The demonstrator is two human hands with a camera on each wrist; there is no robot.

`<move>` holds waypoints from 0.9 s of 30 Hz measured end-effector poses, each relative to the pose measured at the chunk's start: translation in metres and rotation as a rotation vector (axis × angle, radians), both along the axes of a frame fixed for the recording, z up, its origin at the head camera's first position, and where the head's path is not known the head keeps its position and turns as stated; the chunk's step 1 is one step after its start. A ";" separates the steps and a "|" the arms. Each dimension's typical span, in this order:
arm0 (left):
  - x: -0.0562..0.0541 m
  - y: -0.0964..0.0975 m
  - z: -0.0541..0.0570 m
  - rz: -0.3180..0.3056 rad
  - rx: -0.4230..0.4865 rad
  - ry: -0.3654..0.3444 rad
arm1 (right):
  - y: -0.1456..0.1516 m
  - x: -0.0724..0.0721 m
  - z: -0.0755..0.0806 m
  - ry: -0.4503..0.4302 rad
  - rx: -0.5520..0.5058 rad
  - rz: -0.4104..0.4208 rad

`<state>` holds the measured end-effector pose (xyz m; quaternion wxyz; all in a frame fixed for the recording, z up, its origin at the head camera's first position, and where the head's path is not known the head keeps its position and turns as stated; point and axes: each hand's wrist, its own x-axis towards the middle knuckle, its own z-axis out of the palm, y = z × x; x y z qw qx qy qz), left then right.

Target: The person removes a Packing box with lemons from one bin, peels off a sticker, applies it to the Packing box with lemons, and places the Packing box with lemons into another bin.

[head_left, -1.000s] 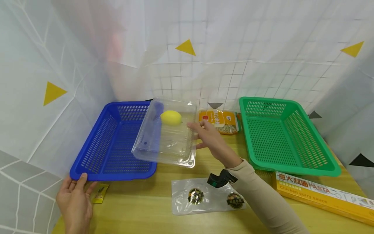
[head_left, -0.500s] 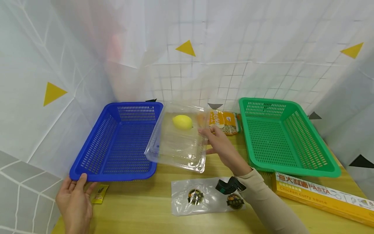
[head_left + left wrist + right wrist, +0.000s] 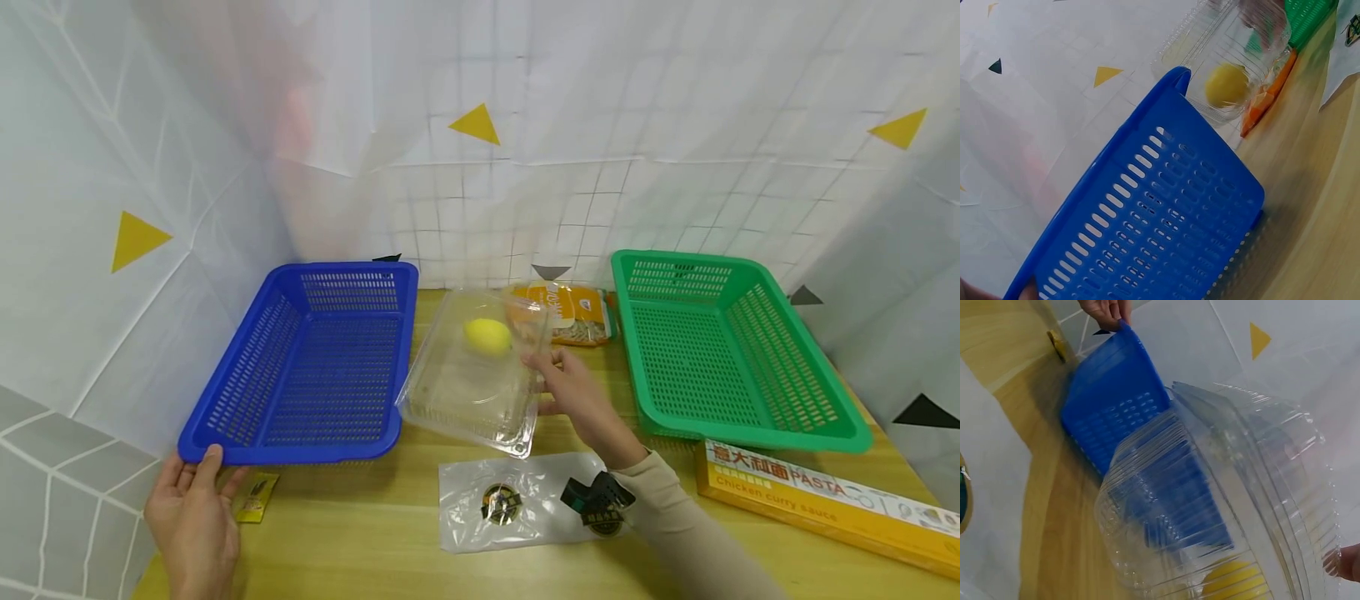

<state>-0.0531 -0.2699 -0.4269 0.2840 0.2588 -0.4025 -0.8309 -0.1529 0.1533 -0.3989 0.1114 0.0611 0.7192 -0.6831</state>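
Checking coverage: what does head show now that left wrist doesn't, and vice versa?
Head only: the long yellow rectangular pasta box and small flat yellow packet. Left wrist only: the near wall's outer face on the blue rectangular plastic basket. Both, whole or partly: that basket, the clear plastic container with the yellow oval lemon inside, the green plastic basket, orange plastic pouch, printed plastic bag and left hand.

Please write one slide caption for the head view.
Right hand holds a clear box with a lemon inside; left hand grips a blue basket.
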 end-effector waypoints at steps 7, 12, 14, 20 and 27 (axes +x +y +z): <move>0.000 0.000 -0.002 -0.006 0.005 0.008 | 0.003 0.001 -0.016 -0.026 -0.042 -0.023; 0.002 0.000 -0.002 -0.009 0.017 0.012 | 0.006 0.002 -0.021 -0.036 -0.024 -0.047; 0.003 0.000 -0.001 -0.002 0.020 0.011 | 0.007 0.002 -0.023 -0.037 -0.025 -0.054; 0.009 0.003 0.002 0.071 -0.058 -0.017 | 0.008 0.001 -0.028 -0.038 -0.010 -0.075; 0.021 0.020 0.012 0.140 -0.648 -0.253 | 0.007 0.003 -0.038 -0.038 0.053 -0.096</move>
